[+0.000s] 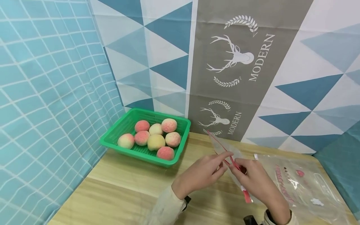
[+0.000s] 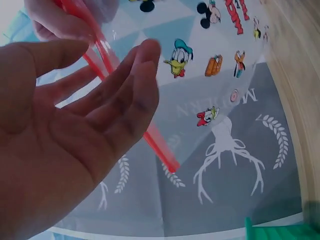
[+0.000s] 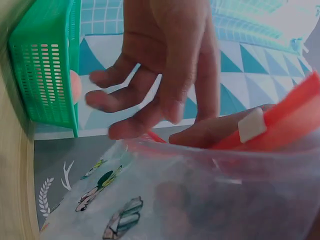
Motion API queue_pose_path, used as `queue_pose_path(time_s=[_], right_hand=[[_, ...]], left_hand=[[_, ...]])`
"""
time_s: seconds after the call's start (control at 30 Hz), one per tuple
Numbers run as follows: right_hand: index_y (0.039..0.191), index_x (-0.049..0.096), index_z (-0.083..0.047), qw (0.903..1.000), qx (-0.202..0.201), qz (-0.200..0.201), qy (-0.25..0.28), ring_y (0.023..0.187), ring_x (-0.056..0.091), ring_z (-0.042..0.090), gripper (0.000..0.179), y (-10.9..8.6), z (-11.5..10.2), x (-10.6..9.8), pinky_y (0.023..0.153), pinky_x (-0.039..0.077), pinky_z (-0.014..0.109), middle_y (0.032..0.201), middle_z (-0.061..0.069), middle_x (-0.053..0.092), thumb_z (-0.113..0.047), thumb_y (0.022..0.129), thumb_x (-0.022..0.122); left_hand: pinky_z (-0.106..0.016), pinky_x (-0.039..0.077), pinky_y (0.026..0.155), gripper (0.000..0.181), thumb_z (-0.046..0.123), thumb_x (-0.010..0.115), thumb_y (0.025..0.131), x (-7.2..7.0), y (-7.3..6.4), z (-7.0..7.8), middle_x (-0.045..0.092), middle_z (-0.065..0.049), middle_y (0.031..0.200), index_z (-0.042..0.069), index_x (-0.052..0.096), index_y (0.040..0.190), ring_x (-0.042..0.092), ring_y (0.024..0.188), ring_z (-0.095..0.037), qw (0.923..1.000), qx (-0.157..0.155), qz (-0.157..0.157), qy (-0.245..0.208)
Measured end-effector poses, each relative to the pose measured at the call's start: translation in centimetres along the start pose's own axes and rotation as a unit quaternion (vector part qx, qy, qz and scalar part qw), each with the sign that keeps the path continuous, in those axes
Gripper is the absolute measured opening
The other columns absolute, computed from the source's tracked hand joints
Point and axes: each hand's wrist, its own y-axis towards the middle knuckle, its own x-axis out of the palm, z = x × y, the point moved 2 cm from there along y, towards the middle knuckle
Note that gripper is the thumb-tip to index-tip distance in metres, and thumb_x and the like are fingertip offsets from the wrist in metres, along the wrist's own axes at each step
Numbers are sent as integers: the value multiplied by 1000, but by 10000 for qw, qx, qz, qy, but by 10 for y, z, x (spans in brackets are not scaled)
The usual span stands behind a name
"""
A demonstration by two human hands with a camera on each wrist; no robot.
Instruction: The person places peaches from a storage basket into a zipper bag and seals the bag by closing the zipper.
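A clear zip bag [image 1: 234, 151] with a red zip edge stands upright between the two hands, its mouth partly apart. Cartoon figures are printed on the bag [image 2: 195, 90] in the left wrist view. My right hand [image 1: 254, 176] grips the bag near its mouth; in the right wrist view a finger shows behind the rim, beside a white slider [image 3: 251, 125] on the red strip. At the mouth's far side is my left hand [image 1: 201, 172], fingers loosely bent. The left wrist view shows this hand [image 2: 100, 110] with its palm bare, fingers overlapping the red edge.
To the left stands a green basket [image 1: 112, 142] with several pink and yellow peaches [image 1: 156, 142] in it. Another clear bag [image 1: 303, 184] with red print lies flat on the wooden table [image 1: 112, 193] at right. Patterned cloth [image 1: 168, 37] hangs behind, blue checked cloth [image 1: 42, 93] at left.
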Motion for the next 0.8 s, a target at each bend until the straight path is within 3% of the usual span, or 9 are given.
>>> queue_pose_path(time_s=[0.17, 0.3, 0.4, 0.53, 0.63, 0.8], right_hand=[[64, 46, -18, 9985, 226, 504, -19, 45, 36, 4, 40, -3, 5, -4, 44, 33, 24, 52, -10, 39, -21, 100, 62], [63, 44, -18, 9971, 210, 725, -37, 43, 36, 6, 42, -3, 8, -7, 44, 33, 25, 51, -8, 39, -26, 102, 57], [62, 43, -19, 9959, 110, 901, -17, 42, 36, 7, 44, -3, 8, -8, 44, 33, 25, 50, -9, 39, -26, 103, 56], [63, 45, -20, 9941, 116, 1070, -107, 45, 40, 6, 42, -2, 8, -6, 47, 35, 25, 52, -9, 41, -26, 104, 55], [65, 47, -18, 9926, 248, 1136, -346, 49, 45, 6, 41, 0, 9, -8, 49, 37, 25, 53, -8, 43, -27, 104, 53], [74, 60, -11, 9855, 353, 1424, -849, 44, 40, 8, 31, -3, 15, -19, 45, 33, 27, 52, -7, 44, -23, 103, 55]], left_hand=[[-9, 47, 76, 46, 16, 55, 101, 6, 2, -3, 68, 2, 101, 13, 43, 146, 63, 87, 0, 10000, -23, -84, 21], [-9, 47, 73, 26, 19, 56, 102, 6, 2, -4, 67, 4, 96, 11, 53, 126, 61, 82, 2, 9996, -98, -269, 38], [-8, 43, 64, 20, 19, 58, 101, 6, 2, -5, 61, 8, 83, 11, 54, 119, 52, 66, 5, 9966, -201, -786, -127], [-9, 42, 66, 30, 18, 59, 100, 13, 0, -3, 61, 7, 86, 10, 53, 129, 48, 62, 2, 9893, -250, -1440, 17], [-10, 42, 66, 31, 19, 58, 101, 16, 0, -3, 63, 6, 89, 9, 55, 130, 48, 64, 1, 9899, -385, -1361, 122], [-11, 39, 57, 21, 24, 57, 102, 11, 0, -3, 54, 11, 72, 10, 64, 117, 44, 56, 2, 9956, -574, -734, 91]])
